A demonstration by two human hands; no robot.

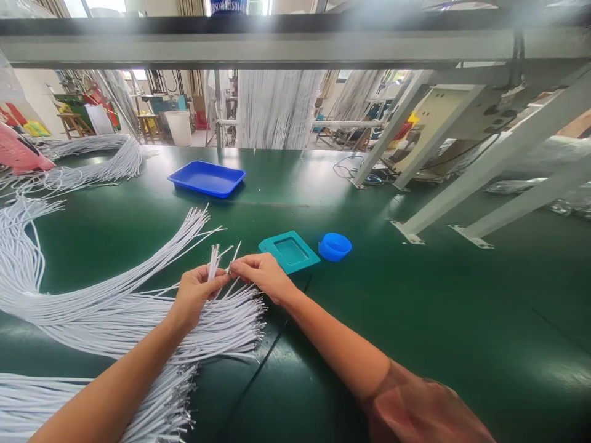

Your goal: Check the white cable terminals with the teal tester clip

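Note:
My left hand (201,289) is closed around a small bunch of white cables (213,261), their ends pointing up. Touching it from the right, my right hand (258,271) pinches at the end of one cable; the fingertips of both hands meet there. Under and beside the hands lies a thick bundle of white cables (221,326) with bare metallic ends on the right. Another bundle (152,271) curves up behind my left hand. A third bundle (157,406) lies at the lower left. What sits exactly between my right fingertips is too small to make out.
Just beyond my right hand lie a teal square tray (302,266) and a round blue dish (335,247). Farther back is a blue rectangular tray (207,184). White metal legs (434,203) stand on the green table (415,332) at right, carrying a beam (277,50) across the view.

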